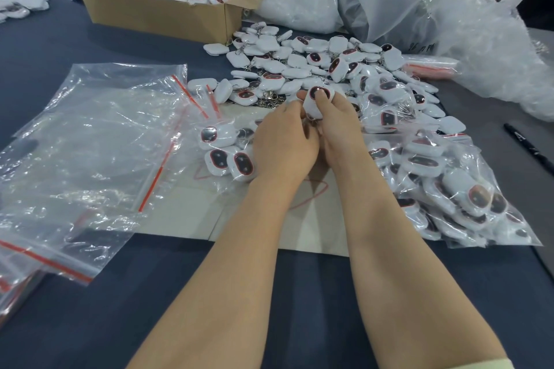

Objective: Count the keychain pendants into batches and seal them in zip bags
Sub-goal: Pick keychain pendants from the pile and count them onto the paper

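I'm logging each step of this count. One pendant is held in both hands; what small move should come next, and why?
Probably add the held pendant to the small batch beside the left hand. That hand and the right hand both grip it just in front of the loose pile, and the batch looks far smaller than the filled bags on the right.

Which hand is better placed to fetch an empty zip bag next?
Left, probably: the empty zip bags lie nearer the left hand; the right hand pinches a pendant.
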A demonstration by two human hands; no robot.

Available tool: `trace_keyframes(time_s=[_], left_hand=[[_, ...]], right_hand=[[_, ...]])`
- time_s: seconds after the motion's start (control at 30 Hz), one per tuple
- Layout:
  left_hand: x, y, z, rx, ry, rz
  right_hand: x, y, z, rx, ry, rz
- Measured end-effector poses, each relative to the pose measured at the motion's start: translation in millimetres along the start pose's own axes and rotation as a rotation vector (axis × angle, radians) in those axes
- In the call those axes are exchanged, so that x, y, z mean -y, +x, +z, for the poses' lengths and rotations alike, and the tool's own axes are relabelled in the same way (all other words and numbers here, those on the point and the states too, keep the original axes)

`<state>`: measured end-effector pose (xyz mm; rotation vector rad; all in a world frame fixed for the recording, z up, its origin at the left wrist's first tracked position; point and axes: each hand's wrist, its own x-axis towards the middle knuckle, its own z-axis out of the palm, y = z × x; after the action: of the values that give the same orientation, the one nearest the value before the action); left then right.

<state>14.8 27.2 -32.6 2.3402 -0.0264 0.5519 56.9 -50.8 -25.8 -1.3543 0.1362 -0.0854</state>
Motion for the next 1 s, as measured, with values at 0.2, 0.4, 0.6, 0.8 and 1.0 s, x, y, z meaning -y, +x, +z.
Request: trace_keyframes(time_s=[0.2,0.4,0.6,0.8,1.0], left_hand=[[1.0,-0.1,0.5,-0.003,-0.005,0.002],[1.6,0.3,1.1,-0.004,0.007,0.010],[1.3,0.1,1.7,-0.010,0.005,0.012],[1.3,0.6,2.3,-0.001,0.009,-0.004],[0.1,0.8,0.6,0.005,0.013,0.000]], right_hand=[[0.9,-1.7,0.1,0.035,0.018,-0.037],[1.4,-2.3,1.0,0.011,-0.025,0.014],[3.7,-5.9,2.1,-0.011,-0.053,0.013],[4.5,-8.1,0.8,-0.001,-0.158,-0.003],[4.4,-11.9,0.6,0.015,-0.219,-0.088]])
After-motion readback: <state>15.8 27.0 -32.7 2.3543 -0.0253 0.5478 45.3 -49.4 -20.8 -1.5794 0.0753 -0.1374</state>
